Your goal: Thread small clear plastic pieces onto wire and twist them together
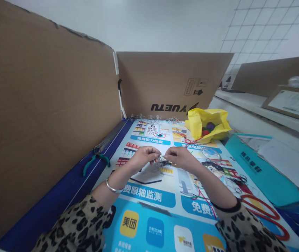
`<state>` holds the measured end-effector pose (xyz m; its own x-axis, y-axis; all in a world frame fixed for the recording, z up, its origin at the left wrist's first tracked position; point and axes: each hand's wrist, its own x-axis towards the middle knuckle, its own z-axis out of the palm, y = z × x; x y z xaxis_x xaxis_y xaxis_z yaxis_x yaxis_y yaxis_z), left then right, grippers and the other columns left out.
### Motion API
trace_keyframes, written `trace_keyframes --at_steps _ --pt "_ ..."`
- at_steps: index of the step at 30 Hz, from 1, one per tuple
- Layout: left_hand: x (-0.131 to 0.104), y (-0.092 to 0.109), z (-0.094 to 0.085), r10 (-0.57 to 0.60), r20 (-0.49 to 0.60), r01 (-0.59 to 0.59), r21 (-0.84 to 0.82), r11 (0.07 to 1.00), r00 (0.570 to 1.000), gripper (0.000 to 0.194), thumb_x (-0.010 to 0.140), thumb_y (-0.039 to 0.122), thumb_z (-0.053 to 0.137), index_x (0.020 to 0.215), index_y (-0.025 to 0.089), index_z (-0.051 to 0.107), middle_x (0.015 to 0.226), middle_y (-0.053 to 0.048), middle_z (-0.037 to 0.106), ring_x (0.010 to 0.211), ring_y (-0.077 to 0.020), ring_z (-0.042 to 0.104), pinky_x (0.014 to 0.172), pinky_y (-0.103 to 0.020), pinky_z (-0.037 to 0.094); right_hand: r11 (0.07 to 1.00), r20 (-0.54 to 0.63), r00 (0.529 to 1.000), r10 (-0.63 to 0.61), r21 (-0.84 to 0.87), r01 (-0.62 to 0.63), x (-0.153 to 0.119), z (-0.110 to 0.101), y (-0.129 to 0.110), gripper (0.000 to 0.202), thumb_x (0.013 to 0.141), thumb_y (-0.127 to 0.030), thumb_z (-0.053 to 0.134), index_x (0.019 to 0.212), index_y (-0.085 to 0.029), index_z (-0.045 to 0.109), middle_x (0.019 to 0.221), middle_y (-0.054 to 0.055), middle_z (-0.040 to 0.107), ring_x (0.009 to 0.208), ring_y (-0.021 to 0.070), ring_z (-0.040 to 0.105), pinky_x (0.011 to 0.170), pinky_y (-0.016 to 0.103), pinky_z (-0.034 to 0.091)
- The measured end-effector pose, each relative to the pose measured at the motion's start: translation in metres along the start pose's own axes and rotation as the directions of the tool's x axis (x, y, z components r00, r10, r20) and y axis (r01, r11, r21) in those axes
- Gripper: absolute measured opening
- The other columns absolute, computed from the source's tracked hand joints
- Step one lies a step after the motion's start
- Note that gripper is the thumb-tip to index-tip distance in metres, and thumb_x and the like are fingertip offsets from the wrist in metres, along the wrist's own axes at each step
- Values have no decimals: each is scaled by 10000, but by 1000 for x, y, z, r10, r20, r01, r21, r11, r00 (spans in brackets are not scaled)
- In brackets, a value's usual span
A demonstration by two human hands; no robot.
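Observation:
My left hand, with a silver bangle on its wrist, pinches a small tangle of thin wire above the printed sheet. Close beside it on the right, my right hand has its fingers pressed together at the same wire piece, near a short green strand. A dark, narrow item shows under the right fingertips; what it is cannot be made out. The two hands are nearly touching, and the fine details between their fingertips are too small to tell.
Teal-handled pliers lie at the left beside thin wires. A yellow bag holds coloured balls at the back right. Red cord, scissors and a clear round dish lie rightward. Cardboard panels stand left and behind.

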<state>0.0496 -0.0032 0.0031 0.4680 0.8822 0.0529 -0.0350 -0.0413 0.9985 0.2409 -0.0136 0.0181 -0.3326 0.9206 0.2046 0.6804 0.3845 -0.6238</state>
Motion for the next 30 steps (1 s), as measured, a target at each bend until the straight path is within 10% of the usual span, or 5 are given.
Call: trace_keyframes --at_steps 11,30 --pt "-4 7 8 34 6 -34 170 985 999 97 648 152 595 723 134 653 582 19 593 538 -81 494 554 -216 396 970 57 998 31 239 -44 -2 1 -11 212 711 -337 604 595 -165 559 510 -43 502 471 81 433 436 195 323" --pt "0 -1 -9 123 102 -131 79 988 987 153 665 247 677 725 128 601 692 -9 626 677 -116 569 670 -252 424 955 -117 956 -269 -158 249 -10 5 -17 174 769 -146 551 849 -211 691 759 21 681 710 144 620 636 238 459"
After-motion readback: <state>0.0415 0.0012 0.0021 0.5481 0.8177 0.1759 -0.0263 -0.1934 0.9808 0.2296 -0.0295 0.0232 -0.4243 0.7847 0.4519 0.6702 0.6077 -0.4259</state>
